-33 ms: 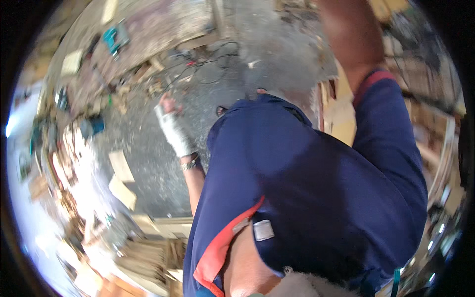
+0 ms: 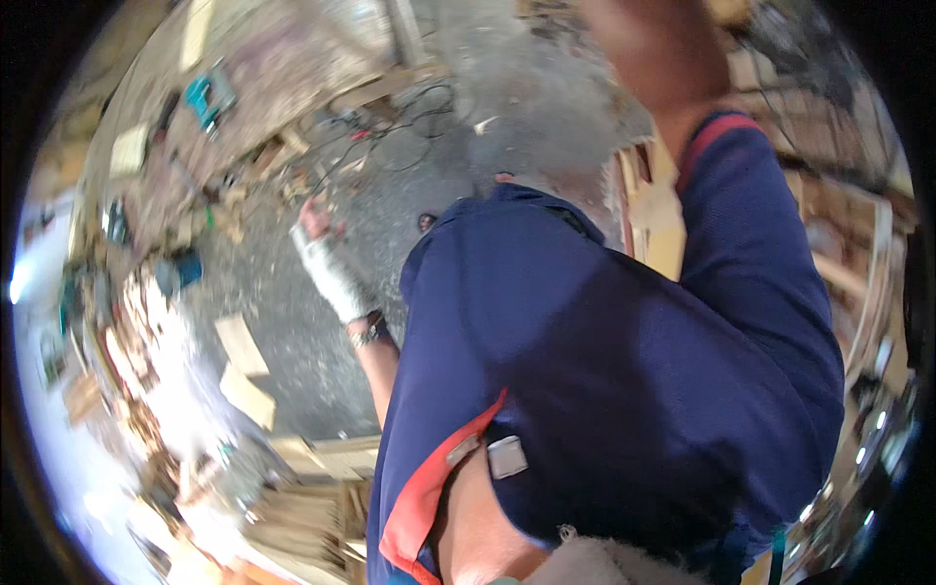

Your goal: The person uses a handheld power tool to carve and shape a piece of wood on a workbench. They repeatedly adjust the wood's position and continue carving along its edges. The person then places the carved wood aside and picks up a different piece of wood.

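My left hand (image 2: 314, 219) hangs low beside my body, over the grey floor. Its fingers are bare and somewhat apart, and nothing shows in them, though the picture is slightly blurred. A white covering wraps the hand's back and the wrist, with a metal-banded watch (image 2: 369, 330) above it. Bare and raised close to the camera, my right forearm (image 2: 663, 68) leaves the picture at the top edge. The right hand itself lies outside the view. My dark blue shirt (image 2: 546, 322) with red trim fills the middle.
At upper left, a worn wooden workbench (image 2: 283, 58) bears a teal power tool (image 2: 203, 101). Black cables (image 2: 414, 117) trail beside it. Pale flat pieces (image 2: 241, 344) lie on the floor at left. Stacked boards (image 2: 297, 522) stand at lower left, and wooden panels (image 2: 668, 219) at right.
The whole view has shifted slightly, with the bench and floor moving left and down in it. My right forearm has moved a little to the left. The left hand keeps its pose.
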`<action>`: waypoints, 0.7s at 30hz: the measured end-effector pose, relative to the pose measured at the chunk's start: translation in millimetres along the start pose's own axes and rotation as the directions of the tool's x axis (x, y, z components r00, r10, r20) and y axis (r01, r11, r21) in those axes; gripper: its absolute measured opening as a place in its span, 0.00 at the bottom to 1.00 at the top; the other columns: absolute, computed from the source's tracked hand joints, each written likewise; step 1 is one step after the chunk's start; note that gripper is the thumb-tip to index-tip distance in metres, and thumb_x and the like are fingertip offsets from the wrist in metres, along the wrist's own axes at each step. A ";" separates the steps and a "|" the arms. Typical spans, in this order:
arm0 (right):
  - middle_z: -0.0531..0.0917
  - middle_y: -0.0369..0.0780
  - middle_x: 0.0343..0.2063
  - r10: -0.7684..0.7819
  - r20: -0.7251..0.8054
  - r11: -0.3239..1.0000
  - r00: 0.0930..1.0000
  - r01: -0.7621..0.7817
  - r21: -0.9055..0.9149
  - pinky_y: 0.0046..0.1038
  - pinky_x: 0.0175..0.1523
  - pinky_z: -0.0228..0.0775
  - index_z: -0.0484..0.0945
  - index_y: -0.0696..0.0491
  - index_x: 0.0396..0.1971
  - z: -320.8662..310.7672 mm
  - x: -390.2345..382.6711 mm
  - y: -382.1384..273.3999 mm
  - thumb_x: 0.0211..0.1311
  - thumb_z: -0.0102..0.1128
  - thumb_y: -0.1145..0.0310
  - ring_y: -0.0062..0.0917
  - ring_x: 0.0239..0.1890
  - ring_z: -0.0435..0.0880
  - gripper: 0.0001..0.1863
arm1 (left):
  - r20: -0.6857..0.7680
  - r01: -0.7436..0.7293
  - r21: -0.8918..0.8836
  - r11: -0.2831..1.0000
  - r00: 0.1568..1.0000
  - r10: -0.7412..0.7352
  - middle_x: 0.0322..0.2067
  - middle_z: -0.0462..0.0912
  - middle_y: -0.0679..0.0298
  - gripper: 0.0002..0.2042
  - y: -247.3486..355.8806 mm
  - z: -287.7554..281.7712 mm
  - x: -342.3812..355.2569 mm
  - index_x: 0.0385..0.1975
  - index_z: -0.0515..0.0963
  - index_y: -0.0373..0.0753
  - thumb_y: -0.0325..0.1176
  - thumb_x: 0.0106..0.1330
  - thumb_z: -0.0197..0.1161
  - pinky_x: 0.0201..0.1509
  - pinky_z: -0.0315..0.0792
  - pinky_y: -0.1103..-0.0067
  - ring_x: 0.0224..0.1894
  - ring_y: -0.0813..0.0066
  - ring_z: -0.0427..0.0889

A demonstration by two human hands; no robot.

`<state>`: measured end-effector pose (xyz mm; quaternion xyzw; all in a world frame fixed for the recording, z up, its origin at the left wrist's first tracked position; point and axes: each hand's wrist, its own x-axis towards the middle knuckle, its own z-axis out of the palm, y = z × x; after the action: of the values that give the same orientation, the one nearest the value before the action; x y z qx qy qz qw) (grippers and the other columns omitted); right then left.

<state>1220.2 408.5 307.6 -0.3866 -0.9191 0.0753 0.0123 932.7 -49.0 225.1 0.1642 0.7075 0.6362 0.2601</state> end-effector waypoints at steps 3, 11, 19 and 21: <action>0.83 0.38 0.43 0.081 -0.037 0.997 0.996 -0.081 -0.011 0.26 0.44 0.76 0.77 0.54 0.52 -9.7 -20.6 21.7 0.69 0.60 0.50 0.23 0.39 0.82 0.24 | 0.026 0.089 -0.138 0.986 0.996 -0.087 0.71 0.64 0.50 0.31 1.3 -4.0 4.2 0.69 0.66 0.35 0.53 0.76 0.51 0.70 0.62 0.61 0.70 0.55 0.67; 0.83 0.38 0.38 0.155 -0.057 0.985 0.986 -0.159 -0.066 0.27 0.41 0.75 0.78 0.53 0.48 -6.3 -26.6 81.5 0.67 0.62 0.48 0.25 0.36 0.82 0.23 | -0.008 0.108 -0.160 0.981 0.994 -0.110 0.65 0.73 0.52 0.26 -5.5 -0.3 -6.7 0.63 0.71 0.34 0.49 0.76 0.55 0.61 0.70 0.67 0.63 0.60 0.75; 0.82 0.38 0.34 0.106 0.029 0.983 0.994 -0.100 -0.151 0.29 0.38 0.74 0.79 0.52 0.44 22.9 18.9 161.9 0.64 0.63 0.45 0.27 0.32 0.82 0.24 | -0.087 0.118 -0.134 0.984 0.988 -0.131 0.49 0.83 0.61 0.23 5.6 14.1 -18.1 0.54 0.78 0.36 0.51 0.76 0.56 0.53 0.72 0.75 0.48 0.72 0.82; 0.82 0.38 0.32 0.074 0.031 0.987 0.997 -0.068 -0.148 0.29 0.37 0.74 0.79 0.52 0.43 29.9 26.1 167.6 0.64 0.64 0.45 0.27 0.31 0.82 0.24 | -0.071 0.086 -0.053 0.995 0.993 -0.090 0.49 0.84 0.60 0.22 8.1 16.1 -21.1 0.54 0.78 0.35 0.50 0.76 0.56 0.53 0.73 0.76 0.48 0.74 0.83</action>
<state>1318.3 538.8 252.3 -0.4175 -0.9079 0.0150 -0.0355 958.3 -46.7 235.6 0.1028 0.7071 0.6472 0.2656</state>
